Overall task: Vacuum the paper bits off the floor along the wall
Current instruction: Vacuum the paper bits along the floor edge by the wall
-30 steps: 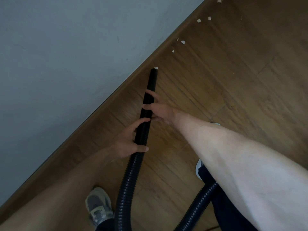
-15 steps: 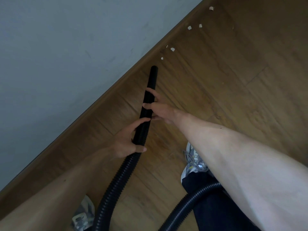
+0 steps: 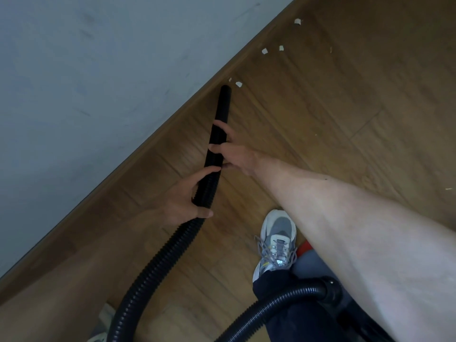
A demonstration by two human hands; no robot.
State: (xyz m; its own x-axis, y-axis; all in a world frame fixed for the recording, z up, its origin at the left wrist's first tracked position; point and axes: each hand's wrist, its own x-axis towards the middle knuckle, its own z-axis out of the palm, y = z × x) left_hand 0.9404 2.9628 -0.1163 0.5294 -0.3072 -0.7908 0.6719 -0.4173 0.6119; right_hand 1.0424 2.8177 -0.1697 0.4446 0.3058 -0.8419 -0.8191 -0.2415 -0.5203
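Note:
A black vacuum nozzle tube [image 3: 222, 107] points at the floor beside the wooden skirting. My right hand [image 3: 234, 154] grips the tube partway up, and my left hand [image 3: 187, 198] grips it lower, where the ribbed hose [image 3: 158, 262] begins. Two white paper bits [image 3: 238, 84] lie just past the nozzle tip. Further along the wall lie two more paper bits [image 3: 264, 51] and a single scrap [image 3: 297, 21]. Another small bit [image 3: 448, 189] lies at the right edge of the floor.
The grey wall [image 3: 98, 70] runs diagonally from lower left to upper right above the skirting. My grey sneaker [image 3: 276, 243] stands on the wood floor under my right arm. The hose loops to the vacuum body [image 3: 330, 290] at lower right, beside something red [image 3: 304, 249].
The view has shifted along the wall and the nozzle tip now reaches the two nearest paper bits; one small bit near the tip is gone. My right foot has stepped forward.

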